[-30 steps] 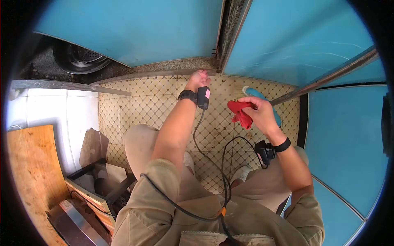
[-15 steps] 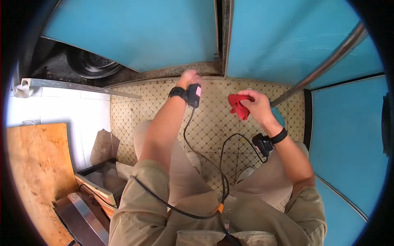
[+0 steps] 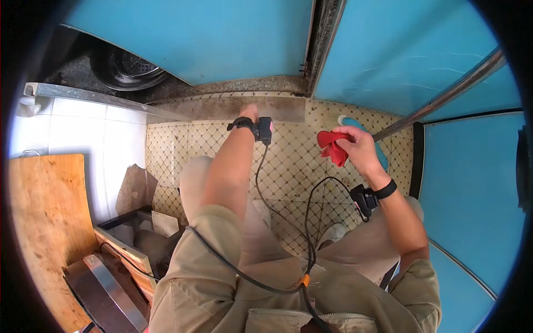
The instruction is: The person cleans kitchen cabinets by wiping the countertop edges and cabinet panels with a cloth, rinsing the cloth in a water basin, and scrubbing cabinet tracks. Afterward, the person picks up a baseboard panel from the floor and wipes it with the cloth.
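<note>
My right hand point(image 3: 360, 149) pinches a crumpled red cloth point(image 3: 335, 147) between thumb and fingers, above the tiled floor. Just behind that hand is a teal object point(image 3: 350, 121) with a pale end, partly covered by the hand, its kind unclear. My left hand point(image 3: 251, 111) reaches down at a brown board-like strip point(image 3: 222, 107) along the foot of the blue cabinet. Its fingers are mostly hidden, so whether it grips the strip does not show. Both wrists wear black straps with small dark devices, the left one point(image 3: 265, 130) and the right one point(image 3: 364, 201), joined to cables.
Blue cabinet doors point(image 3: 222, 41) stand ahead and at right. A metal pole point(image 3: 444, 97) slants in from the upper right. At left are a metal basin point(image 3: 125, 69), a wooden board point(image 3: 50, 205) and an open drawer point(image 3: 125, 244). Cables point(image 3: 309, 238) hang between my legs.
The brown strip at the cabinet foot now shows much more of its face, with my left hand at it. My right hand still holds the red cloth. The view has shifted slightly.
</note>
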{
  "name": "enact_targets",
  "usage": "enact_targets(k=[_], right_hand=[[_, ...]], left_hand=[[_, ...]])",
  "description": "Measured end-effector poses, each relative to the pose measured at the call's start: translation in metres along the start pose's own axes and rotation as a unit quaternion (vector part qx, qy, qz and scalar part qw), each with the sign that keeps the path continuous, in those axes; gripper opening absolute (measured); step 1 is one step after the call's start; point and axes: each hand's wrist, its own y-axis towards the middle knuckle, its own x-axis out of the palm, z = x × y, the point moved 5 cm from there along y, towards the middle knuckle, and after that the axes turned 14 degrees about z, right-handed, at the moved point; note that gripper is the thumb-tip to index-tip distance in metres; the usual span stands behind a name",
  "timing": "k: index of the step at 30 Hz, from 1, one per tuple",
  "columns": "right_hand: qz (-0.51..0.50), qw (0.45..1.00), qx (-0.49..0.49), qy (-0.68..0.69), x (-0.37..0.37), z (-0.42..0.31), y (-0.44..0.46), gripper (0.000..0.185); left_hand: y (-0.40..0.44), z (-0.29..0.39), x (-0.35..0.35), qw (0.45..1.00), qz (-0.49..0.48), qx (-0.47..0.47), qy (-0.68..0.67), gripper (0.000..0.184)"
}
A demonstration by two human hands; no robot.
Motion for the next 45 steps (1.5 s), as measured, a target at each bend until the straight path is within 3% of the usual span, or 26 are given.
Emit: enact_targets(k=[1, 3, 5, 6, 10, 13, 15, 21, 22, 25, 32, 38, 45], right_hand=[[0.000, 1.000, 0.001, -0.003, 0.001, 0.006, -0.001, 0.025], [-0.011, 0.996, 0.087, 0.010, 0.005, 0.019, -0.002, 0.025], [-0.019, 0.993, 0.114, 0.024, 0.008, 0.010, -0.008, 0.026], [-0.025, 0.989, 0.142, 0.042, 0.010, 0.002, -0.013, 0.027], [-0.022, 0.996, 0.082, 0.029, 0.011, -0.023, -0.027, 0.027], [-0.021, 0.996, 0.082, 0.001, 0.008, -0.031, -0.039, 0.027], [-0.028, 0.997, 0.066, -0.023, 0.007, -0.035, -0.044, 0.027], [-0.029, 0.996, 0.077, -0.037, 0.006, -0.043, -0.052, 0.028], [-0.028, 0.996, 0.082, -0.037, 0.007, -0.044, -0.052, 0.028], [-0.033, 0.995, 0.091, -0.012, 0.012, -0.048, -0.053, 0.028], [-0.025, 0.996, 0.074, -0.033, 0.014, -0.052, -0.051, 0.028], [-0.015, 0.996, 0.085, -0.029, 0.008, -0.050, -0.053, 0.029], [0.005, 0.997, 0.048, -0.066, 0.001, -0.055, -0.057, 0.029]], left_hand=[[-0.004, 0.005, -0.011, 1.000, -0.002, 0.001, -0.003, 0.032], [0.005, 0.022, -0.020, 0.971, 0.048, 0.206, 0.109, 0.049], [-0.028, 0.025, -0.063, 0.991, 0.053, 0.015, -0.126, 0.060], [-0.055, 0.031, -0.099, 0.964, 0.081, -0.072, -0.241, 0.065], [-0.074, 0.052, -0.101, 0.992, 0.037, 0.037, -0.117, 0.081], [-0.079, 0.056, -0.091, 0.990, 0.105, 0.084, -0.037, 0.094], [-0.075, 0.061, -0.082, 0.969, 0.149, 0.195, -0.006, 0.103], [-0.067, 0.062, -0.083, 0.955, 0.122, 0.270, 0.006, 0.101], [-0.066, 0.059, -0.079, 0.930, 0.209, 0.303, -0.008, 0.095], [-0.063, 0.064, -0.085, 0.927, 0.163, 0.336, -0.017, 0.091], [-0.061, 0.074, -0.093, 0.926, 0.113, 0.359, 0.012, 0.089], [-0.065, 0.076, -0.087, 0.914, 0.154, 0.369, 0.064, 0.085], [-0.106, 0.076, -0.080, 0.916, 0.087, 0.384, 0.075, 0.088]])
